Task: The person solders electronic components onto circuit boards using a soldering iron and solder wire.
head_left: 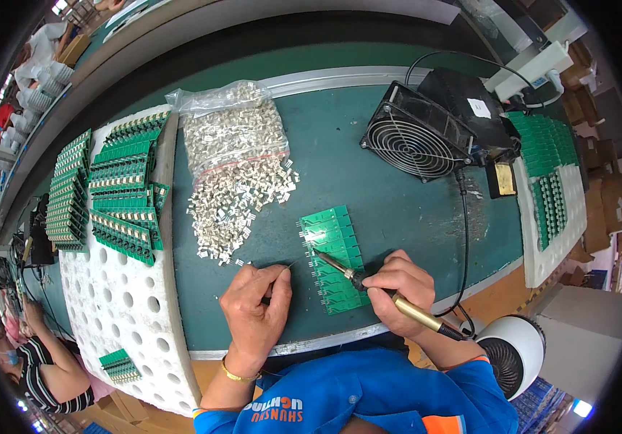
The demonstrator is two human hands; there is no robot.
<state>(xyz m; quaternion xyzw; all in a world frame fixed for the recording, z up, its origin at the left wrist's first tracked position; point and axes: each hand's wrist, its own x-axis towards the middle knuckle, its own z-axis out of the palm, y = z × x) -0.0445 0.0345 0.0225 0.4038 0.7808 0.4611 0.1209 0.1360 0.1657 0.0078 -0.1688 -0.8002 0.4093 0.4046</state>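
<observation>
A green circuit board panel (338, 293) lies on the green work mat in front of me, with a row of pale connectors along its left edge. My right hand (403, 288) is closed around a soldering iron (419, 313) with a gold-coloured handle. The iron's tip is at the panel's left side, near the connectors. Just left of the panel, my left hand (256, 307) pinches a thin solder wire (293, 265), which points toward the board. Most of that wire is hidden in the fingers.
Loose white connectors (224, 210) spill from a clear plastic bag (235, 123). A white foam board (119, 289) at left carries stacked circuit boards (123, 173). A black fan (416, 141) and yellow sponge (503, 179) stand at right. The iron's cable (464, 239) crosses the mat.
</observation>
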